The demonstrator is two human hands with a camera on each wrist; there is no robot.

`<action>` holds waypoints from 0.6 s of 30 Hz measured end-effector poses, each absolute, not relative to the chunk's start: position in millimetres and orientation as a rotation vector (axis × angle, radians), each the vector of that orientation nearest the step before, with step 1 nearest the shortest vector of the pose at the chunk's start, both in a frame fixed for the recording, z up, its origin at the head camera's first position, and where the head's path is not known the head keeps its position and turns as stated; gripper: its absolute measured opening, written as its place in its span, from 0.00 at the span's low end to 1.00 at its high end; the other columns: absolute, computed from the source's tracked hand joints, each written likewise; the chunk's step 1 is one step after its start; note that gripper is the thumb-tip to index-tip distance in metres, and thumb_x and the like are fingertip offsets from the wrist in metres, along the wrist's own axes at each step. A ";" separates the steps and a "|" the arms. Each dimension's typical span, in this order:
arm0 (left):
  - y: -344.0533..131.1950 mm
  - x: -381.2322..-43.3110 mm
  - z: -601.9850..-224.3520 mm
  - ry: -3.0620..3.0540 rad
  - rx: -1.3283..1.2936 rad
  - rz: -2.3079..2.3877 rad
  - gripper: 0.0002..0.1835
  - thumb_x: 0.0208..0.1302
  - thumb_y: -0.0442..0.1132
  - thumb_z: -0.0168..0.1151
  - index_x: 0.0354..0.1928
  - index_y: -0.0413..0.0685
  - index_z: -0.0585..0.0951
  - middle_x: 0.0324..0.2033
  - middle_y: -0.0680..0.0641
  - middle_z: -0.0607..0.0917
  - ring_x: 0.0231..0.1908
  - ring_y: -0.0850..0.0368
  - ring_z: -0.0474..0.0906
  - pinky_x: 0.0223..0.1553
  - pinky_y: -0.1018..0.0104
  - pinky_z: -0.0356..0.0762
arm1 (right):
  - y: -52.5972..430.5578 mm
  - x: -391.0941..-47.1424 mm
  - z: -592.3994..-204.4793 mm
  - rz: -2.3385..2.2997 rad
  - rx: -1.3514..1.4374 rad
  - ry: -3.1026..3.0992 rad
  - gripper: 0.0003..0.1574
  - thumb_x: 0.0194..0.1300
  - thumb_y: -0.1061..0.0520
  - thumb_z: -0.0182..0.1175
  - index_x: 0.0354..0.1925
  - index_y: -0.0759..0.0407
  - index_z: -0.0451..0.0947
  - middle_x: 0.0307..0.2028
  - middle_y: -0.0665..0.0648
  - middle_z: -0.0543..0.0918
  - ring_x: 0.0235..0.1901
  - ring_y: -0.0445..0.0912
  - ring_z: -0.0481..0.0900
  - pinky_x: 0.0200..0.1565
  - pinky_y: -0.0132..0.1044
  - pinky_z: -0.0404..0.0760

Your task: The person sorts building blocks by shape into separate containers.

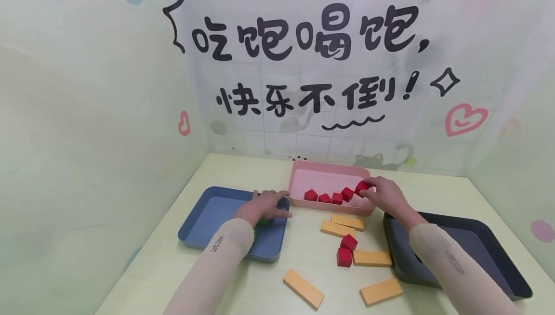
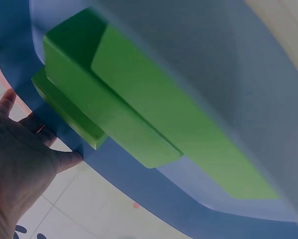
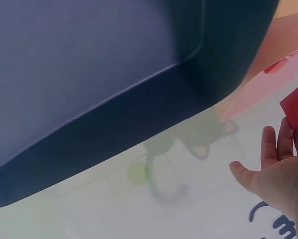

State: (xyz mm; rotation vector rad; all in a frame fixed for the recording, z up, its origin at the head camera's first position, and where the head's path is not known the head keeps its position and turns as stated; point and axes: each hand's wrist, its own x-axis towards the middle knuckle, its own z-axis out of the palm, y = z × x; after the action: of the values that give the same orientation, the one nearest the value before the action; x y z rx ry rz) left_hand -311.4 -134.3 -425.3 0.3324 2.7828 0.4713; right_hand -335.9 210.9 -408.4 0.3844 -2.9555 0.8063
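My right hand (image 1: pixel 387 196) pinches a red cube (image 1: pixel 361 189) at the right end of the pink tray (image 1: pixel 323 177). Several other red cubes (image 1: pixel 337 198) lie in a row along that tray's near side. In the right wrist view the held cube (image 3: pixel 295 105) sits at the fingertips. Over the right side of the blue tray (image 1: pixel 212 216), my left hand (image 1: pixel 266 204) spreads its fingers and thumb near the rim. Green blocks (image 2: pixel 109 109) lie in the blue tray, mostly hidden by the left hand and sleeve in the head view.
Several yellow-orange wooden planks (image 1: pixel 372 258) are scattered over the table's middle and front. Two red cubes (image 1: pixel 344 257) sit beside one plank. A black tray (image 1: pixel 481 242) stands at the right, under my right forearm. Printed curtains (image 1: pixel 303 141) enclose the table.
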 end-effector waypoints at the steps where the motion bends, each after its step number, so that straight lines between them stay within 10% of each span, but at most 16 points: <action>1: -134.5 -311.4 -425.3 2.783 0.333 0.474 0.41 0.61 0.61 0.66 0.74 0.62 0.65 0.68 0.42 0.70 0.70 0.43 0.59 0.70 0.33 0.36 | 211.2 -337.9 -409.2 0.787 0.379 -2.960 0.17 0.66 0.55 0.64 0.49 0.65 0.82 0.43 0.65 0.83 0.40 0.55 0.78 0.40 0.47 0.82; 18: -136.0 -314.6 -431.0 2.798 0.340 0.443 0.40 0.61 0.63 0.65 0.74 0.64 0.65 0.68 0.44 0.70 0.70 0.44 0.60 0.70 0.33 0.37 | 204.3 -356.8 -433.4 0.740 0.122 -3.121 0.36 0.66 0.53 0.65 0.65 0.70 0.69 0.55 0.73 0.77 0.51 0.65 0.74 0.54 0.57 0.78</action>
State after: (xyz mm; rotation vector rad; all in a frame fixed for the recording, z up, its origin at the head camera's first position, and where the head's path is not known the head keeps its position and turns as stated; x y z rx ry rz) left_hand -314.6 -136.0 -431.0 0.3397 2.7980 0.4427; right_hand -356.8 204.3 -433.4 0.1220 -3.1208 0.7403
